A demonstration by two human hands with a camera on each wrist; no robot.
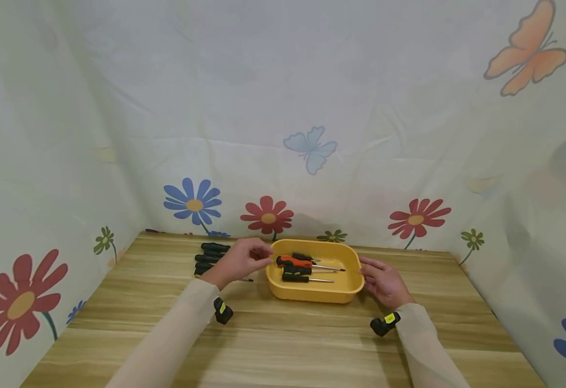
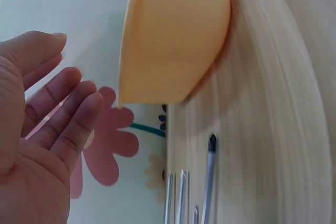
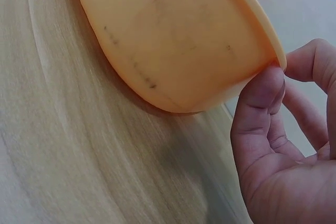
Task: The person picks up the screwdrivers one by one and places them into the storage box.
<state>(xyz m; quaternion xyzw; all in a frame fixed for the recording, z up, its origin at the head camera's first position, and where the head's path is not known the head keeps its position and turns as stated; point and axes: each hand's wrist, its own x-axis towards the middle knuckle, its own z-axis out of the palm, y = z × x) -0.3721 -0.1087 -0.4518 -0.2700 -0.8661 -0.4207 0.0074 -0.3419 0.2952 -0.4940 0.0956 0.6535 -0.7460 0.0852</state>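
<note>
The wooden table bears a yellow bin, which lies between the two hands, its near end under the right-hand grip. The bin appears to be moulded plastic: light, fairly stiff, smooth enough to slide, and unlikely to break. Its rim offers the best hold, ideally at both ends, so that the load hangs level.

The right hand pinches this rim between thumb and fingers. The left hand, at the opposite end from the grip, holds nothing; its fingers are loosely bent, just beside the bin and seemingly not touching it.

Inside the bin, across from the grip, lie an orange screwdriver and several black-handled screwdrivers, with shafts directed toward the right hand. Farther from the grip, partly behind the left hand, more screwdrivers lie on the table, tips toward the bin. All look rigid and sturdy; the thick handles should give a secure hold, whereas the slim metal shafts are probably slippery. Loose tools may roll if the bin tilts.
</note>
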